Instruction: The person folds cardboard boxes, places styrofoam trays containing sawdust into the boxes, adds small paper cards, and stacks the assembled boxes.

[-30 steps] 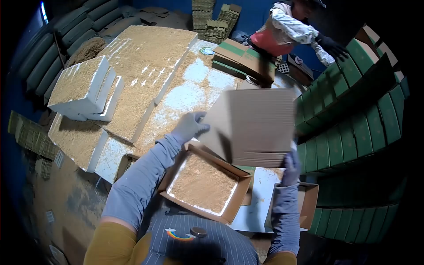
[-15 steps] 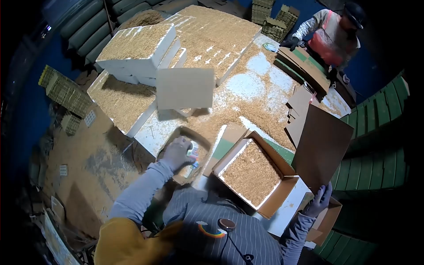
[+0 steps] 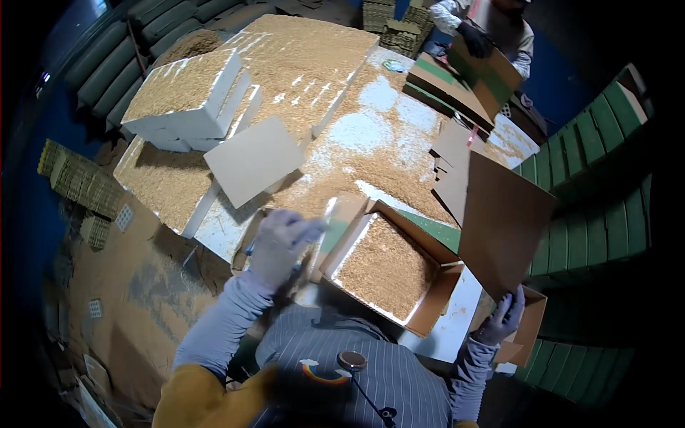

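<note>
cardboard box filled with a bed of loose shavings sits askew at the near edge of the surface, its closest wall just beside the wearer's apron. half a second ago the left hand was down in the tan container; now it is lifted out and nearer the box's left wall. its fingers look loosely curled, but they are blurred, and i cannot tell whether anything is in them. this seems to bring the left hand within easy reach of the box. the right hand is closed on the lower corner of a brown cardboard sheet, which stands tilted beside the box's right corner. a pale board, square in the view before, is now slanted, by the foam blocks.

at the far edge, a co-worker has raised one carton panel upright. the box's top is open, so room above looks good from the left. the right side is tighter: the sheet and a second open box crowd the surface's right edge, leaving a narrow white strip between the boxes.
</note>
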The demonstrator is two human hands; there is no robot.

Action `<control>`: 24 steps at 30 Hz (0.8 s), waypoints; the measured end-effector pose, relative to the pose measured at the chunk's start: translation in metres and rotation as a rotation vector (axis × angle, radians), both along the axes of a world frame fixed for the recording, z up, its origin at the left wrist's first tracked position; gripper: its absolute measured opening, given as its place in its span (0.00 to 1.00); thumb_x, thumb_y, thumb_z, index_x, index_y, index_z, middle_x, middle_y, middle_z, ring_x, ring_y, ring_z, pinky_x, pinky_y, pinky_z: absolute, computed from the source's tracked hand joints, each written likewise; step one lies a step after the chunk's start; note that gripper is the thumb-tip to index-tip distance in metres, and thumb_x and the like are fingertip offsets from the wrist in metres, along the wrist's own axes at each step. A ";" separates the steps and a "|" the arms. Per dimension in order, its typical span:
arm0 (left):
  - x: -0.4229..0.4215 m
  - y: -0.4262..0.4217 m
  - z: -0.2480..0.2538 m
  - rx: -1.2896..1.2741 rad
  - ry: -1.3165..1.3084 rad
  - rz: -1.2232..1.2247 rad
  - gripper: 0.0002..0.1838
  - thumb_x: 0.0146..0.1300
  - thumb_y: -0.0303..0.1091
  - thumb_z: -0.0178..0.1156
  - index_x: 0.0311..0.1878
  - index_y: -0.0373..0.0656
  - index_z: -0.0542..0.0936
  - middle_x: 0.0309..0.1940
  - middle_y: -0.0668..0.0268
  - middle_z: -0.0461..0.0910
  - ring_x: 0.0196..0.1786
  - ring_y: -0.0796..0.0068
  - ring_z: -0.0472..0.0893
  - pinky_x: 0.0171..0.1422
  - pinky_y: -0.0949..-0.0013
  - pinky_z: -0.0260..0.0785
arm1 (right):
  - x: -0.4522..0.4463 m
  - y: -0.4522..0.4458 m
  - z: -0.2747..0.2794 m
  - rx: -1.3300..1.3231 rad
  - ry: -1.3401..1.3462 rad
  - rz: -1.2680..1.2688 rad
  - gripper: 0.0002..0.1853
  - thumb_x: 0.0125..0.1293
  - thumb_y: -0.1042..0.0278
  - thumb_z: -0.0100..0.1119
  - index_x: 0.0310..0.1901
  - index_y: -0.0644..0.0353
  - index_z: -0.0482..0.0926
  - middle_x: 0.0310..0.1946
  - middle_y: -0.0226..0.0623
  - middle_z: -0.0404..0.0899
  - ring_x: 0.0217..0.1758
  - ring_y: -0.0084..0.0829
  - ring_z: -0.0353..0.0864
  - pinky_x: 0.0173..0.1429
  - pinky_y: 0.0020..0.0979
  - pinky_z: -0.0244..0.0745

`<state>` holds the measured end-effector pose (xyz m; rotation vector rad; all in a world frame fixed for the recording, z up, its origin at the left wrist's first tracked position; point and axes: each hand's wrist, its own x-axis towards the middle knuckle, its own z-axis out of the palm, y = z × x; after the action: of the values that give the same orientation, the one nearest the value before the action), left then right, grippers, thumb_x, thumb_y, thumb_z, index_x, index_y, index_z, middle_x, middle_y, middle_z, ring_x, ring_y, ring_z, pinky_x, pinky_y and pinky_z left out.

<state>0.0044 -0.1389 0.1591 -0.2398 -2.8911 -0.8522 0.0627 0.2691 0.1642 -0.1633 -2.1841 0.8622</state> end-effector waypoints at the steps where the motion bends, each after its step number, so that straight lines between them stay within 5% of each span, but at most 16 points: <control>1: -0.001 0.022 0.003 -0.130 0.005 -0.171 0.17 0.62 0.41 0.62 0.51 0.43 0.82 0.47 0.62 0.77 0.56 0.61 0.73 0.62 0.55 0.63 | 0.000 -0.005 -0.002 0.172 0.063 -0.049 0.15 0.68 0.76 0.48 0.54 0.68 0.76 0.43 0.43 0.81 0.42 0.32 0.79 0.47 0.32 0.74; 3: 0.002 0.057 -0.010 -0.152 0.218 -0.294 0.20 0.61 0.42 0.63 0.55 0.44 0.78 0.52 0.63 0.74 0.61 0.62 0.71 0.64 0.51 0.60 | 0.000 -0.029 0.013 0.310 0.049 0.202 0.15 0.57 0.82 0.57 0.47 0.64 0.79 0.42 0.43 0.80 0.38 0.37 0.78 0.44 0.35 0.73; 5: -0.005 0.056 0.013 -0.270 0.300 -0.175 0.18 0.61 0.39 0.63 0.53 0.45 0.77 0.53 0.64 0.74 0.62 0.61 0.70 0.64 0.52 0.59 | 0.006 -0.046 0.014 0.663 -0.005 0.345 0.18 0.50 0.77 0.62 0.45 0.54 0.80 0.40 0.35 0.78 0.43 0.36 0.77 0.45 0.37 0.73; 7: -0.020 0.045 0.031 0.067 0.240 -0.003 0.16 0.60 0.39 0.64 0.49 0.44 0.79 0.49 0.62 0.75 0.58 0.62 0.71 0.64 0.53 0.59 | 0.015 -0.048 -0.006 0.850 -0.196 0.643 0.16 0.54 0.69 0.57 0.46 0.51 0.78 0.35 0.29 0.75 0.39 0.30 0.76 0.40 0.33 0.73; 8: -0.024 0.041 0.033 -0.190 0.441 -0.254 0.13 0.60 0.42 0.63 0.43 0.44 0.80 0.45 0.62 0.76 0.54 0.63 0.73 0.59 0.55 0.61 | 0.015 -0.056 -0.012 0.869 -0.350 0.807 0.11 0.56 0.68 0.55 0.43 0.52 0.76 0.32 0.28 0.72 0.37 0.28 0.76 0.39 0.30 0.74; 10: -0.019 0.070 0.027 -0.327 0.249 -0.383 0.12 0.61 0.44 0.62 0.40 0.46 0.81 0.43 0.64 0.76 0.53 0.65 0.73 0.56 0.58 0.62 | 0.017 -0.063 -0.038 0.863 -0.646 0.970 0.09 0.61 0.68 0.52 0.42 0.50 0.77 0.34 0.31 0.76 0.40 0.29 0.79 0.40 0.31 0.77; 12: -0.021 0.103 -0.004 -0.764 -0.054 -0.605 0.11 0.63 0.45 0.57 0.36 0.52 0.84 0.39 0.68 0.81 0.52 0.66 0.76 0.52 0.62 0.62 | 0.005 -0.072 -0.068 0.937 -0.849 0.941 0.08 0.62 0.66 0.52 0.42 0.49 0.78 0.37 0.31 0.78 0.43 0.31 0.80 0.43 0.32 0.76; 16: -0.050 0.134 -0.085 -1.013 -0.277 -0.726 0.11 0.58 0.35 0.59 0.42 0.50 0.87 0.41 0.66 0.85 0.48 0.60 0.80 0.48 0.57 0.64 | -0.025 -0.087 -0.077 0.837 -1.320 0.939 0.09 0.66 0.62 0.52 0.45 0.46 0.80 0.43 0.32 0.81 0.49 0.34 0.81 0.51 0.34 0.76; 17: -0.056 0.133 -0.090 -1.036 -0.335 -0.764 0.11 0.58 0.33 0.58 0.42 0.49 0.87 0.41 0.65 0.86 0.44 0.59 0.82 0.49 0.58 0.66 | -0.022 -0.084 -0.071 0.831 -1.324 0.927 0.09 0.66 0.62 0.52 0.45 0.46 0.80 0.43 0.32 0.81 0.49 0.34 0.81 0.51 0.34 0.76; 19: -0.063 0.127 -0.084 -0.975 -0.339 -0.815 0.11 0.60 0.33 0.58 0.41 0.52 0.87 0.41 0.66 0.86 0.44 0.62 0.82 0.52 0.61 0.68 | -0.012 -0.079 -0.050 0.544 -0.856 0.757 0.09 0.63 0.61 0.55 0.42 0.50 0.81 0.42 0.32 0.81 0.48 0.36 0.81 0.52 0.39 0.76; 20: -0.063 0.119 -0.070 -0.910 -0.327 -0.901 0.11 0.60 0.35 0.59 0.44 0.49 0.86 0.43 0.63 0.85 0.46 0.64 0.82 0.53 0.61 0.70 | -0.009 -0.065 -0.039 0.378 -0.582 0.683 0.09 0.64 0.61 0.57 0.43 0.52 0.80 0.40 0.32 0.81 0.41 0.34 0.81 0.48 0.35 0.77; 21: -0.061 0.106 -0.046 -0.497 -0.210 -0.858 0.12 0.61 0.35 0.60 0.46 0.46 0.84 0.45 0.62 0.84 0.46 0.65 0.82 0.53 0.61 0.71 | -0.004 -0.047 -0.039 0.378 -0.583 0.673 0.09 0.64 0.61 0.57 0.43 0.52 0.80 0.40 0.32 0.81 0.41 0.34 0.81 0.48 0.35 0.77; 22: -0.061 0.089 -0.023 -0.092 -0.093 -0.797 0.13 0.62 0.35 0.60 0.47 0.43 0.83 0.46 0.60 0.83 0.47 0.65 0.82 0.54 0.61 0.71 | 0.004 -0.030 -0.043 0.035 -0.534 0.404 0.10 0.64 0.61 0.58 0.44 0.53 0.79 0.39 0.31 0.80 0.38 0.31 0.80 0.45 0.33 0.77; 23: -0.058 0.073 -0.003 0.292 -0.295 -0.462 0.14 0.65 0.35 0.60 0.49 0.37 0.80 0.48 0.60 0.81 0.50 0.68 0.80 0.55 0.65 0.72 | 0.010 -0.015 -0.049 -0.305 -0.464 0.125 0.10 0.65 0.61 0.60 0.45 0.54 0.79 0.37 0.29 0.80 0.35 0.28 0.79 0.43 0.31 0.77; 24: -0.067 0.054 -0.013 0.710 -0.404 -0.173 0.16 0.67 0.35 0.59 0.55 0.39 0.78 0.52 0.61 0.79 0.56 0.72 0.77 0.57 0.67 0.73 | 0.010 0.000 -0.065 -0.684 -0.527 0.126 0.10 0.64 0.62 0.61 0.45 0.53 0.79 0.36 0.27 0.79 0.34 0.25 0.77 0.41 0.30 0.77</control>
<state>-0.0625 -0.0845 0.1456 -0.2649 -2.6780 -2.0812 0.0724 0.2690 0.0990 -0.6521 -2.2821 1.7795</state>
